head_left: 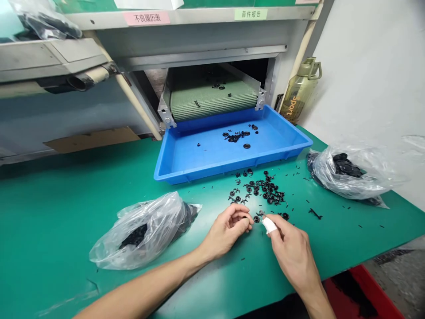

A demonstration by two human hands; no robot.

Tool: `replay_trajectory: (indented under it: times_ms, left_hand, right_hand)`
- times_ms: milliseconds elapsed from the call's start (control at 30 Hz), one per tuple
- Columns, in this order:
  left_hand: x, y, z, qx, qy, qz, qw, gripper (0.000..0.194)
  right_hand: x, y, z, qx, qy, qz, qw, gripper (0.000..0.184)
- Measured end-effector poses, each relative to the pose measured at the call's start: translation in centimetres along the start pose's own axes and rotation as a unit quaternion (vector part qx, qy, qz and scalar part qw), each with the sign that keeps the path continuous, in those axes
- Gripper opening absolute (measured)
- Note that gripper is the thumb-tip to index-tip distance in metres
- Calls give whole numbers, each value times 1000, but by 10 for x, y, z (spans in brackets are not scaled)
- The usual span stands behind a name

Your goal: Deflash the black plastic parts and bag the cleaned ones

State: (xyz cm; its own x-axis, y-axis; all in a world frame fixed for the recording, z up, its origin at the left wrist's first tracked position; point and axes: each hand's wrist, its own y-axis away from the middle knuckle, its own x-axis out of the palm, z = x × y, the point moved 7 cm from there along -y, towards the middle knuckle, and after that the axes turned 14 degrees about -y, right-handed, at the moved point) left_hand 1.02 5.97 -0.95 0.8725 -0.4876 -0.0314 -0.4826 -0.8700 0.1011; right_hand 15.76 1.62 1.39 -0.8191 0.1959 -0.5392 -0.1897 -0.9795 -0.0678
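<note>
Apparently we are at fingertip work, handling small parts singly. Our right hand (pixel 292 248), one digit in a white wrap (pixel 269 225), seems to pinch a small black piece (pixel 261 213) beside a black disc (pixel 256 219) on the worktop (pixel 215 283). Left hand (pixel 227 230), at the disc's 9 o'clock: fingers curled inward; whether gripping anything, we cannot tell. From the disc: loose parts (pixel 270 200) toward 1 o'clock, blue tray (pixel 232 167) at 12, plastic bags (pixel 156 226) at 9 and 2. Next move, we judge, calls for a light, precise pinch.
</note>
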Motion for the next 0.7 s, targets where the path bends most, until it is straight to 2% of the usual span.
replay_trajectory:
  times_ms: [233,333,467,600,700]
  left_hand:
    - [0,3,3,-39,29,-5,999,28]
    - [1,3,4,-46,40,-14,998,29]
    - [2,3,5,-53,53,-18,997,30]
    - [5,4,3,-45,55,1,997,27]
    - [6,5,3,-34,42,7,999,25]
  right_hand:
    - [-2,14,9,-117,36,-16,992,36]
    - [0,27,24,-189,67,-17,980,38]
    - [1,40,39,-266,122,-61,954,33]
    - [5,42,42,-287,160,-72,942,32]
    - [8,38,40,-271,165,-81,945,31]
